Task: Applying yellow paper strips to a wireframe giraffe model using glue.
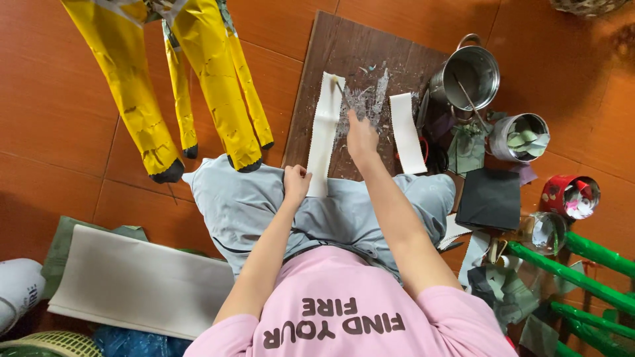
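White paper strip (323,132) lies lengthwise on a dark wooden board (331,53), its near end pinched in the closed left hand (296,182) over the person's grey-trousered lap. Right hand (360,137) is curled shut around a thin brush (339,86), whose tip touches the strip's far end beside smeared glue. A second white strip (405,132) lies just right of that hand. Farther right stand a steel pot (471,76) and a small tin of green scraps (522,137). Yellow paper legs (165,86) hang at far left.
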